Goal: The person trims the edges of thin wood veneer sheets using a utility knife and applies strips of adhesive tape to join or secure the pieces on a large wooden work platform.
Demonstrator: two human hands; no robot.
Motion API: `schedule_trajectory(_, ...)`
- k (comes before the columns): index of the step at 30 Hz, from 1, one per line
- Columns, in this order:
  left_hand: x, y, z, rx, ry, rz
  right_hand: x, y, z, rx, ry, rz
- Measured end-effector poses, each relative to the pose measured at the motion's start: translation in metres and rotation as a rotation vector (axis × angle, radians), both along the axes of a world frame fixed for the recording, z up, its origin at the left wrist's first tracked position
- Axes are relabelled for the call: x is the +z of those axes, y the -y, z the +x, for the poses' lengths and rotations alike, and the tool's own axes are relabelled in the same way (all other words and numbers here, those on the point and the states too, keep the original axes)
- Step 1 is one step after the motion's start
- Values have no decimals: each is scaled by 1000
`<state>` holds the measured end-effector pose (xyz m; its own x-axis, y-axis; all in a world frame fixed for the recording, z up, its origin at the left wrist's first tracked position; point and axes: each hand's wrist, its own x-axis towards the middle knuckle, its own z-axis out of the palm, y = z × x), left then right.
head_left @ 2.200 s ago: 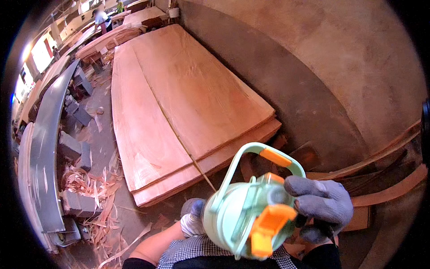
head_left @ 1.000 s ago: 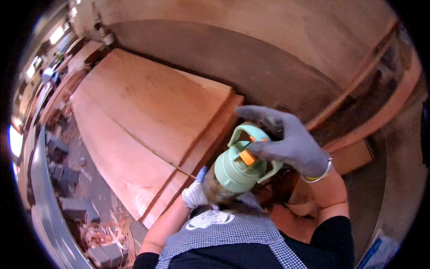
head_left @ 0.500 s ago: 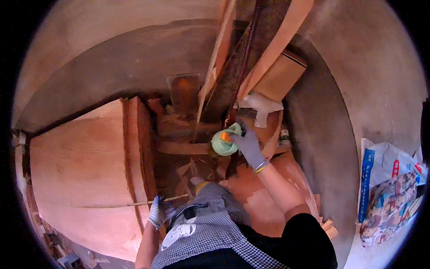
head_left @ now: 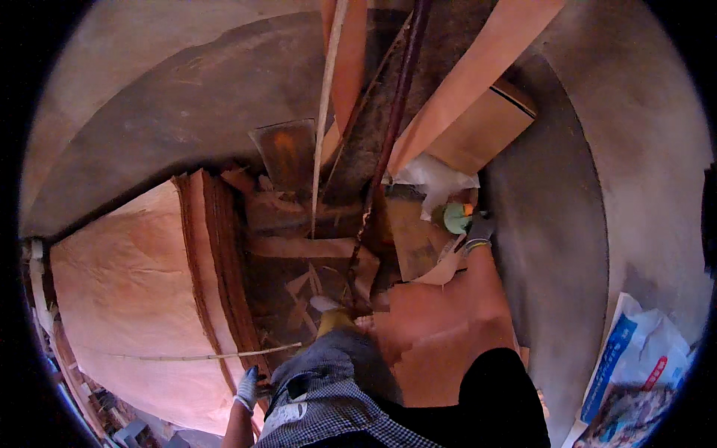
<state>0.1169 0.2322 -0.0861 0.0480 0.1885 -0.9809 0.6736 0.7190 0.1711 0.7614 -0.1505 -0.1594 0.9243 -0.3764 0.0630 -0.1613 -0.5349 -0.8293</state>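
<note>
Reaching far out to the right, my gloved right hand (head_left: 479,230) is at the side of a light green, rounded container (head_left: 456,219) with an orange part on top. Its fingers seem closed at the container's side, though shadow hides part of them. Close to my body on the left, my left hand (head_left: 249,387) wears a pale striped glove with dark fingertips. Its fingers are apart and hold nothing, beside the near edge of a tall stack of thin wood sheets (head_left: 134,280). A thin stick (head_left: 216,356) lies across that stack.
A dark pole (head_left: 399,112) and long wood strips (head_left: 478,75) rise ahead. A cardboard box (head_left: 482,134) and white plastic (head_left: 433,179) sit beyond my right hand. Reddish sheets (head_left: 455,328) lie to my right; wood scraps (head_left: 306,287) litter the floor. A printed bag (head_left: 635,366) stands far right.
My right hand has moved right, away from the pole, and the green container has gone with it. My left hand has shifted slightly nearer and left. The view has also shifted.
</note>
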Motion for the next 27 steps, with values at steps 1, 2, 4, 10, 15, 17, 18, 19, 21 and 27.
schedule_trajectory(1, 7, 4, -10, 17, -69, 4, 1, -14, 4, 22, -41, 7)
schedule_trajectory(2, 9, 7, -15, 17, -132, 2, 10, -20, 8, 27, -75, 7)
schedule_trajectory(4, 7, 7, -38, 23, -100, -2, 28, -29, 16, 37, -136, -1)
schedule_trajectory(10, 14, 1, -6, -24, -79, 51, 10, -10, 48, -80, -146, -170)
schedule_trajectory(15, 16, 6, 23, -42, -2, 72, -13, 1, 48, -110, -137, -90)
schedule_trajectory(17, 11, 8, 25, -60, 81, 75, -27, 18, 44, -88, -81, 50)
schedule_trajectory(18, 9, 8, 27, -70, 124, 73, -34, 28, 43, -76, -45, 136)
schedule_trajectory(19, 9, 10, 29, -74, 105, 72, -43, 33, 39, -62, -26, 209)
schedule_trajectory(21, 12, 17, 32, -65, 59, 70, -56, 37, 26, -49, -24, 254)
schedule_trajectory(27, 27, 31, 25, -202, 74, 219, -84, 30, -66, 100, -220, 12)
